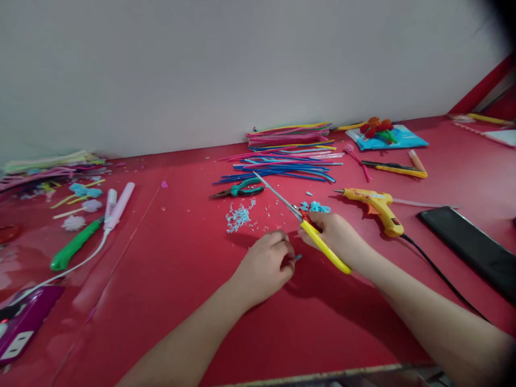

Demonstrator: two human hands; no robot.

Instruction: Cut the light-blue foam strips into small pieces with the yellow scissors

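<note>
My right hand [336,234] grips yellow-handled scissors [318,239], whose blades point up and left over the red table [181,301]. My left hand [268,263] rests on the table with fingers curled, pinching a tiny blue piece [297,258] at its fingertips. A small blue fluffy bit [316,207] lies just beyond my right hand. Blue clippings [239,216] are scattered to the left of the blades.
A yellow glue gun [377,207] with a black cord lies to the right, beside a black flat device [471,244]. Pliers [242,190] and a pile of coloured pipe cleaners [288,156] lie behind. A green-handled tool [74,244], a white-pink tool [116,207] and a purple power strip [22,322] sit left.
</note>
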